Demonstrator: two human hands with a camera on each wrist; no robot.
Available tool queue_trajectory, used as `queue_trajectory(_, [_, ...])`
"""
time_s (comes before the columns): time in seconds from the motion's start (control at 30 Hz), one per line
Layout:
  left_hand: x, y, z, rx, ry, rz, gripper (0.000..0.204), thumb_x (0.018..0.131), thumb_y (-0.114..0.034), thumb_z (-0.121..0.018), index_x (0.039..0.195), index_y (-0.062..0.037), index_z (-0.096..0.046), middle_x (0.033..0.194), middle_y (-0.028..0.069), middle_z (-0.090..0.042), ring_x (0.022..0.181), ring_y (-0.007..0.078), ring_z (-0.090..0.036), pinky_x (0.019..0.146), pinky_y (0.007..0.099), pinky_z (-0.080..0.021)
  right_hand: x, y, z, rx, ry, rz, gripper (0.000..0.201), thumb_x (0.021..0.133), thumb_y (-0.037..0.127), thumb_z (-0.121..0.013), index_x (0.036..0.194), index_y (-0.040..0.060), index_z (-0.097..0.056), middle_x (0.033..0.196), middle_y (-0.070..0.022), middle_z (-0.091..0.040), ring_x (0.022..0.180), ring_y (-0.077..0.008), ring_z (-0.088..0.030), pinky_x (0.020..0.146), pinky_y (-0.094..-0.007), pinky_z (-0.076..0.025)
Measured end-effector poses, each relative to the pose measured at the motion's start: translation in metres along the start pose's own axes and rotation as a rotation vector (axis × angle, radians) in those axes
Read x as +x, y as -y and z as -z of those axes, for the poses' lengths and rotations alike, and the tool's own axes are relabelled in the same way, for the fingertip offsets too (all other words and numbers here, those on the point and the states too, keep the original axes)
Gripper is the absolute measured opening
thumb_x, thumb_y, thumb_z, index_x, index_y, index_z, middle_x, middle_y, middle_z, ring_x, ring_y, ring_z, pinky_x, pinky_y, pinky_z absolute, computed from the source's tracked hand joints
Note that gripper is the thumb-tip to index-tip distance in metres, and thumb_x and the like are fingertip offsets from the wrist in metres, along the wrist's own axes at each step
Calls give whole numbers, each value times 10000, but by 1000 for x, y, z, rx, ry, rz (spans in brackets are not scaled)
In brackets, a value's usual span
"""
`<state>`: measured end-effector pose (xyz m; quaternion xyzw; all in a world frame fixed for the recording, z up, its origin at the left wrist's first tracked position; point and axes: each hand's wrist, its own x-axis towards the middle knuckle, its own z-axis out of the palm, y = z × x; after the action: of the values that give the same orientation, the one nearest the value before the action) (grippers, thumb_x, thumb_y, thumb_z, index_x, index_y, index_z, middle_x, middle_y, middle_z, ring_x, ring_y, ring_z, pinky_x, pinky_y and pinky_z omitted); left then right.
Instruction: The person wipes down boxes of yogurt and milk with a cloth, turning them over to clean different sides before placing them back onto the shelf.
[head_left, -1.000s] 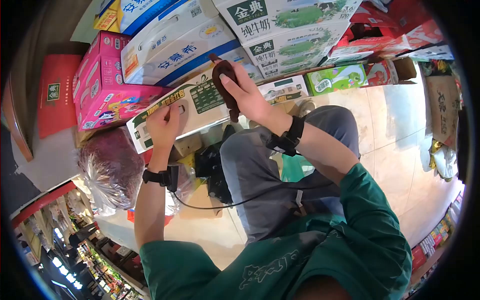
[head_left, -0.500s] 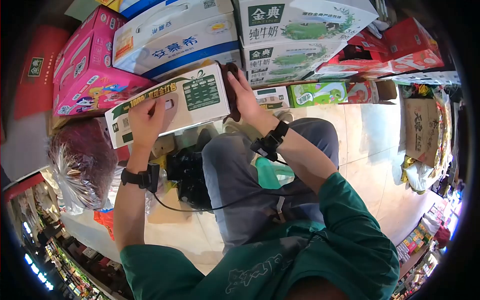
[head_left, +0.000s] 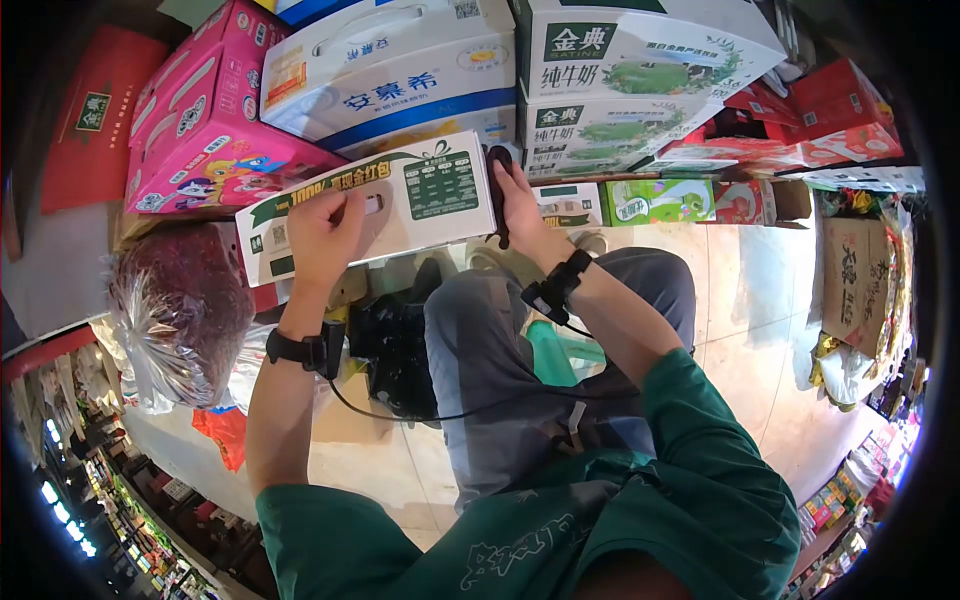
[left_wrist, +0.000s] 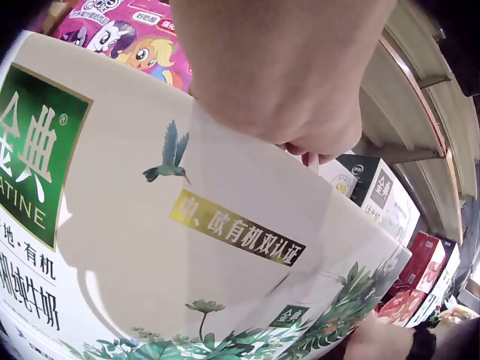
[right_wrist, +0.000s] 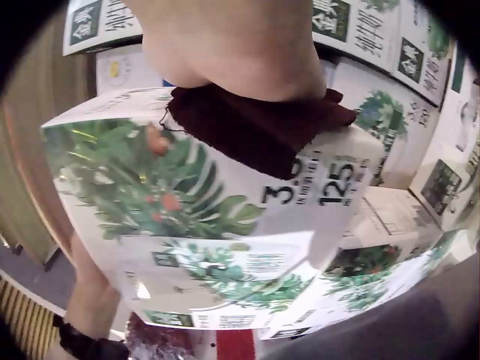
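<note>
A white milk carton (head_left: 345, 215) with green print is tilted in front of the person. The left hand (head_left: 325, 235) curls its fingers at the handle on its upper face; in the left wrist view this hand (left_wrist: 281, 75) is over the carton's edge, fingers mostly hidden. At the carton's right end the right hand (head_left: 525, 215) holds a dark red cloth (head_left: 497, 190) against it. The right wrist view shows the cloth (right_wrist: 247, 127) bunched under the right hand (right_wrist: 229, 49) at the end panel's top edge, with the fingertips hidden.
Behind the carton stand a pink box (head_left: 215, 125), a blue-and-white carton (head_left: 390, 80) and stacked white milk cartons (head_left: 620, 70). A clear bag of dark red goods (head_left: 185, 300) sits at left, a black bag (head_left: 390, 350) below. Small green boxes (head_left: 660, 202) are at right.
The right hand and cloth have moved from above the carton's upper face to its right end. The left hand still grips at the handle. The head view has shifted.
</note>
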<state>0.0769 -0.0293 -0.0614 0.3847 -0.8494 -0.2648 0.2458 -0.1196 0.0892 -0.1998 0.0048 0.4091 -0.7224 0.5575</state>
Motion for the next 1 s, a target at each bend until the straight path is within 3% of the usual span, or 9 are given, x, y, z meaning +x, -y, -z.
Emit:
queue_trajectory(0.13, [2, 4, -1, 9, 23, 17, 306, 832, -153, -649, 631, 35, -514, 510, 94, -404, 438, 163, -366, 453, 323, -294, -25, 30, -31, -188, 180, 275, 322, 1003, 211, -479, 1276, 44, -447, 1128, -45, -531, 1025, -108, -472, 916, -247, -394])
queue_trajectory(0.23, [3, 4, -2, -7, 7, 12, 306, 835, -154, -650, 631, 34, -519, 509, 93, -408, 440, 161, -369, 453, 324, -296, -41, 58, -51, -434, 254, 426, 282, 991, 180, -496, 1229, 34, -460, 1077, -46, -518, 983, -109, -473, 878, -250, -406])
queue_trajectory(0.5, [-3, -3, 3, 18, -127, 69, 392, 862, -174, -652, 565, 31, -497, 465, 82, -394, 415, 136, -331, 431, 330, -280, -38, 68, -44, -395, 332, 325, 277, 970, 189, -538, 1189, 35, -467, 971, -31, -539, 869, -90, -492, 779, -239, -431])
queue_trajectory(0.7, [5, -18, 25, 189, -67, -375, 356, 805, -45, -646, 508, 0, -455, 459, 104, -397, 383, 255, -401, 421, 369, -297, -65, 81, -22, -476, 386, 207, 272, 960, 197, -554, 1166, 27, -500, 993, -45, -562, 912, -95, -513, 794, -240, -434])
queue_trajectory(0.73, [10, -23, 30, 206, -42, -435, 348, 793, -34, -646, 505, -5, -453, 463, 104, -397, 390, 263, -410, 424, 370, -303, -59, 74, -12, -538, 348, 353, 292, 952, 207, -565, 1169, 18, -512, 1018, -53, -578, 930, -99, -520, 813, -247, -437])
queue_trajectory(0.77, [10, -26, 34, 224, -17, -483, 340, 781, -22, -645, 501, -10, -452, 467, 103, -397, 397, 270, -418, 426, 372, -309, -62, 76, -2, -491, 307, 284, 301, 950, 209, -567, 1176, 17, -513, 1023, -55, -581, 931, -99, -523, 816, -245, -437])
queue_trajectory(0.83, [11, -24, 43, 243, 96, -520, 318, 753, -20, -653, 504, -23, -456, 482, 100, -414, 426, 277, -444, 430, 380, -321, -69, 92, 4, -394, 232, 155, 318, 947, 212, -570, 1191, 16, -514, 1032, -59, -589, 933, -99, -528, 822, -243, -439])
queue_trajectory(0.9, [1, -17, 47, 249, 196, -540, 320, 751, -27, -656, 506, -25, -450, 485, 95, -421, 431, 278, -445, 433, 383, -321, -59, 97, 17, -410, 236, 148, 333, 953, 224, -556, 1214, 24, -508, 1006, -60, -600, 872, -97, -555, 762, -241, -463])
queue_trajectory(1.0, [-20, -19, 31, 147, 203, -560, 328, 726, -25, -661, 499, -39, -424, 483, 91, -412, 427, 274, -427, 439, 383, -323, -60, 105, 18, -382, 334, -12, 363, 973, 286, -520, 1238, 38, -508, 1009, -54, -604, 868, -91, -562, 732, -232, -470])
